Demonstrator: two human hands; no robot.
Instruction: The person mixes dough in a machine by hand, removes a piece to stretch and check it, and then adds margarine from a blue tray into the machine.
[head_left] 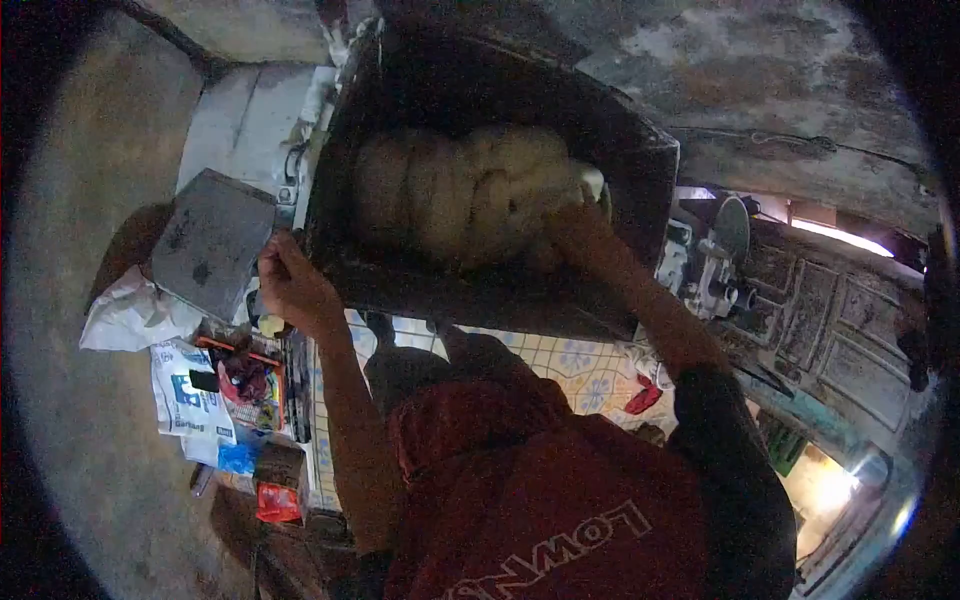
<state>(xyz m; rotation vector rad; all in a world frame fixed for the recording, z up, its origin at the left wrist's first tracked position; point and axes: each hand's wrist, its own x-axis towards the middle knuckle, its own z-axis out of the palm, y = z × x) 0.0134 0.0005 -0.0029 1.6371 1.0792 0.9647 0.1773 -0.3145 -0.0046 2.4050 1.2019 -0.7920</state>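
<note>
A thick, pale mass that looks like dough (450, 200) lies blurred inside a large dark bin (640, 175). My right hand (582, 232) reaches over the near rim to the right end of this mass, its fingers dim and smeared. Just beyond that hand is a white rounded thing (592, 183), partly hidden. My left hand (292, 288) is at the outer left side of the bin, beside a flat grey panel (215, 245). Its fingers are curled together, and I cannot tell what is between them.
White machine parts (295, 165) run along the bin's left side. Below the panel are a crumpled white bag (140, 315) and printed packets (195, 390). A round metal disc on a machine (733, 230) stands at right. A red cloth-like thing (643, 395) lies on the tiled floor (590, 390).
</note>
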